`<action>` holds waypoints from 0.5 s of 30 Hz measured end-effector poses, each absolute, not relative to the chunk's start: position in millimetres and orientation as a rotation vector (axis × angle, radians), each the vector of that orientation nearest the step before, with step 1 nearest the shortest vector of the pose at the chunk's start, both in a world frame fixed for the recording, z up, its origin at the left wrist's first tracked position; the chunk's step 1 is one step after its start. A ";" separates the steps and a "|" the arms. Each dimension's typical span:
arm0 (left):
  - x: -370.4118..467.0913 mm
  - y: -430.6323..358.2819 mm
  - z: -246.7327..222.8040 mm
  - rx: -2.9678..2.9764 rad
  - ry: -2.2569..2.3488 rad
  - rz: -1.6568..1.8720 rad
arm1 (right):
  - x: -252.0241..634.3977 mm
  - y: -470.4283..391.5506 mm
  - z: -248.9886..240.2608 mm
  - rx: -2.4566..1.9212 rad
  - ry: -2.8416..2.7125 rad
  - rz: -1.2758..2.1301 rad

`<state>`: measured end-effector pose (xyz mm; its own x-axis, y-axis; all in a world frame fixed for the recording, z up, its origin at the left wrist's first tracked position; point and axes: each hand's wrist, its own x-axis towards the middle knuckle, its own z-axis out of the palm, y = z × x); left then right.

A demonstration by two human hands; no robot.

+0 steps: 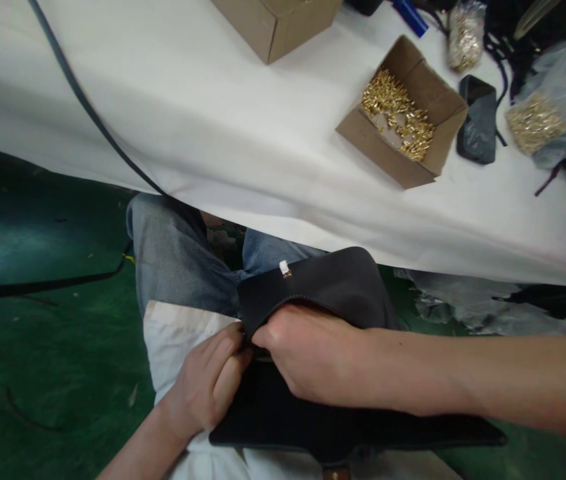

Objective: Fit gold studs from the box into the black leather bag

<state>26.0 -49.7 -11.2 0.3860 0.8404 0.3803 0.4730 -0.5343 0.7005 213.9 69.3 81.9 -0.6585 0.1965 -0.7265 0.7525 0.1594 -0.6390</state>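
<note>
A black leather-like piece (pixel 323 280) lies across the lap, its upper flap folded up and its lower panel (pixel 313 427) spread flat. Near the flap's top edge are a white tab and a small gold-coloured fitting (pixel 287 272). My left hand (pixel 213 377) pinches the piece's left edge, fingers curled. Right beside it, my right hand (pixel 303 347) is closed in the fold under the flap, its fingertips at the same edge. Whatever lies between the fingertips is hidden.
On the white-covered table (pixel 163 100) stand an open cardboard box (pixel 377 157) of small gold-coloured parts and another box (pixel 267 27). A black object (pixel 477 120) and plastic bags (pixel 537 123) lie at the right. A dark cable (pixel 87 107) crosses the left side.
</note>
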 end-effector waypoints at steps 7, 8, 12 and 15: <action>31.6 -42.4 -7.5 2.190 1.171 1.030 | 206.9 80.8 104.8 0.836 2.068 -1.256; 31.5 -42.1 -6.8 2.180 1.182 1.023 | 204.8 81.8 104.8 0.827 2.088 -1.232; 28.6 -43.4 -6.5 2.161 1.212 1.010 | 197.9 87.9 103.7 0.818 2.151 -1.161; 25.7 -44.3 -8.6 2.150 1.208 1.006 | 194.6 94.3 104.3 0.812 2.187 -1.151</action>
